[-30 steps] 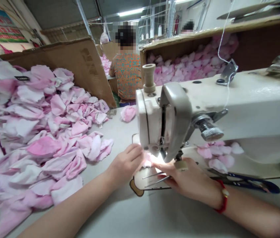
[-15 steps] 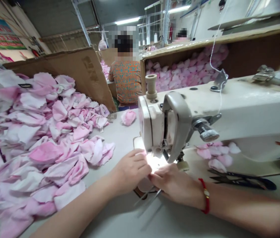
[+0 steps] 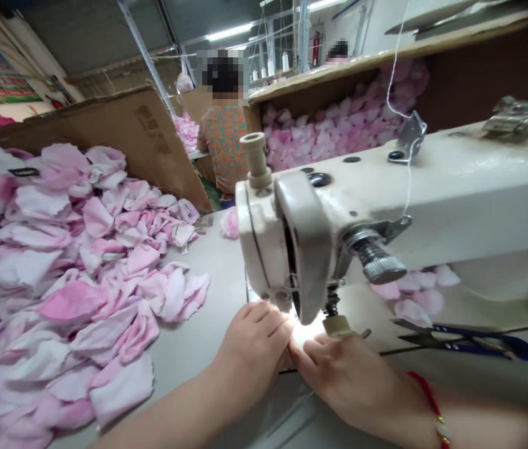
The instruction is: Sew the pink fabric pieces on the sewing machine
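Observation:
My left hand (image 3: 254, 355) and my right hand (image 3: 343, 380) lie close together on the white table of a sewing machine (image 3: 292, 249), just in front of its presser foot (image 3: 336, 324). Their fingertips nearly meet over a pale fabric piece (image 3: 286, 358), which shows only as a sliver between them. Most of it is hidden under my fingers. The lamp lights the needle area brightly. A red cord bracelet (image 3: 435, 405) circles my right wrist.
A large heap of pink-and-white fabric pieces (image 3: 72, 280) lies left of the machine, backed by a cardboard sheet (image 3: 105, 137). Dark-handled scissors (image 3: 470, 343) lie to the right. A co-worker (image 3: 221, 146) sits ahead, beside a fabric-filled bin (image 3: 339, 118).
My hands have drawn closer together beneath the presser foot. The thin metal rods near them are no longer visible. The whole view has tilted and shifted, with the machine now further left.

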The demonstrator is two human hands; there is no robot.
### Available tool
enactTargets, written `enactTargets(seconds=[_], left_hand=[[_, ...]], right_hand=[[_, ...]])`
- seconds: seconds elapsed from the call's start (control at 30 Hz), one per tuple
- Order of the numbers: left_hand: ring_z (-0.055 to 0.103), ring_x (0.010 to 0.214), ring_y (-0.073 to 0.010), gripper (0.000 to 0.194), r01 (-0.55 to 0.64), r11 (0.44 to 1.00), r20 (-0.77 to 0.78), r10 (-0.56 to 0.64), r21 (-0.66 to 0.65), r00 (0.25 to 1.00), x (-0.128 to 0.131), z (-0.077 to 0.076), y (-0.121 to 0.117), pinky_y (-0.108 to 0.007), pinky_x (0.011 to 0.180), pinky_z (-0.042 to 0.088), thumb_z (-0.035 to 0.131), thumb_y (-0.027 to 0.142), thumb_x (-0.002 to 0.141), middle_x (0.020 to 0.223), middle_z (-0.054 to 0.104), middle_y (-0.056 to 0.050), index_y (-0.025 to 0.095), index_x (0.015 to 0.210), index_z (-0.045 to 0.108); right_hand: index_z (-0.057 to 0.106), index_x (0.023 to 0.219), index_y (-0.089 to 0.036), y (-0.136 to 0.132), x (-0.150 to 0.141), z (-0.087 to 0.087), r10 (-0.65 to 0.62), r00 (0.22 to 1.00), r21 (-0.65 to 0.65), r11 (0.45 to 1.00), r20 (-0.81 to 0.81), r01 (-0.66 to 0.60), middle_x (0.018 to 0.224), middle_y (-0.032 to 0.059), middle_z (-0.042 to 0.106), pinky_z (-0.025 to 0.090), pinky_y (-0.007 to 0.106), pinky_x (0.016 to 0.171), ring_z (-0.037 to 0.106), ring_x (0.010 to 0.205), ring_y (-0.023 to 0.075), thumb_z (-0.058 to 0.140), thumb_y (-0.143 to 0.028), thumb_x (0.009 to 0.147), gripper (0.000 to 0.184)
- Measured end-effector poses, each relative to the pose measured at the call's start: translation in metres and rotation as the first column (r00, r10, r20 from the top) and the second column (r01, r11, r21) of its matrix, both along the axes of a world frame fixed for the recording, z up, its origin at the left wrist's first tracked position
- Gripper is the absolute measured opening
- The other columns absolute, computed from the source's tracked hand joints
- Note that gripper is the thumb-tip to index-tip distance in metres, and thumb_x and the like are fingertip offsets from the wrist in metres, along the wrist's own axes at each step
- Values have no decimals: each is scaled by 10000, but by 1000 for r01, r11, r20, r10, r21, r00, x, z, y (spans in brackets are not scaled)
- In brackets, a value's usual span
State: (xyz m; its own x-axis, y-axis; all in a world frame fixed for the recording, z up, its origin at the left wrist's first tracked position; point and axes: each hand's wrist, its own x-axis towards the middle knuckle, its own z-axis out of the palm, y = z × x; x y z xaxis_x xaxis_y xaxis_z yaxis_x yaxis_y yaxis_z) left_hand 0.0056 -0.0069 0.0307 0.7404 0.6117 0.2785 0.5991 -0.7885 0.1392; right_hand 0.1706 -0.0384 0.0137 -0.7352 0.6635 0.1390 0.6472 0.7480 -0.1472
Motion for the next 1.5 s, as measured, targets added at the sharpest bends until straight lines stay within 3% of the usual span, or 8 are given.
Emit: enactTargets(seconds=[0.17, 0.4, 0.6, 0.83, 1.07, 1.2, 1.33, 1.5], left_hand=[[511, 690, -164, 201, -93, 996, -26, 93, -15, 995, -4, -2, 5, -301, 635, 414, 382, 167, 823, 736, 588, -11, 189, 817, 582], [495, 663, -163, 287, -13, 997, 31, 10, 82, 999, 0, -10, 0, -291, 587, 410, 290, 220, 893, 707, 568, -38, 141, 851, 563], [486, 671, -155, 249, -14, 996, -14, 15, 90, 1000, -1, -11, 3, -287, 615, 408, 333, 212, 879, 719, 545, -26, 155, 769, 549], [463, 626, -155, 240, -58, 954, -7, 63, 295, 998, -3, -20, 14, -285, 600, 389, 352, 157, 831, 617, 499, -15, 157, 657, 518], [520, 753, -155, 186, -8, 989, 81, -3, 147, 997, -7, -12, 5, -337, 751, 415, 384, 133, 822, 778, 589, -24, 172, 840, 565], [531, 796, -156, 185, 1, 974, 77, -19, 227, 997, -5, -19, 5, -362, 805, 402, 386, 126, 848, 774, 596, -15, 166, 880, 563], [513, 664, -146, 224, -52, 967, 35, 44, 248, 998, -2, -22, 8, -323, 695, 429, 360, 145, 858, 669, 562, -12, 158, 752, 557], [514, 673, -137, 278, -80, 978, 44, 73, 191, 996, -3, -15, 5, -268, 642, 434, 285, 162, 888, 709, 573, -18, 161, 800, 549]], right_hand=[[458, 972, -149, 3, 6, 2, -16, 1000, 29, 999, -10, 16, 661, -16, 546, 163, 298, 440, 420, 472, 120, 403, -46, 702, 294], [469, 952, -156, 0, 7, -5, -18, 1000, 27, 999, 7, 18, 657, -5, 555, 187, 296, 451, 436, 488, 120, 382, -62, 736, 252], [412, 1134, -119, 4, 9, 0, -52, 998, 48, 998, 21, 51, 674, 1, 577, 239, 294, 457, 497, 539, 134, 423, -94, 754, 381], [516, 1005, -199, 15, 12, 10, -71, 997, 20, 997, -25, 71, 663, -27, 606, 276, 285, 496, 534, 563, 126, 436, -88, 768, 274], [552, 976, -203, 13, 12, 13, -92, 994, -10, 996, 52, 93, 683, -2, 619, 276, 285, 487, 549, 587, 154, 452, -49, 720, 314], [578, 882, -205, 11, 10, 11, -121, 992, -29, 992, 46, 122, 643, -17, 604, 282, 262, 479, 550, 577, 142, 505, -92, 707, 222], [591, 713, -210, 11, 21, 14, -188, 982, -46, 981, -33, 187, 631, -10, 598, 320, 260, 530, 549, 586, 150, 542, -237, 727, 58], [544, 580, -192, 27, 41, 18, -368, 930, -17, 930, -11, 367, 510, 7, 539, 271, 247, 458, 509, 487, 136, 451, -314, 791, 261]])
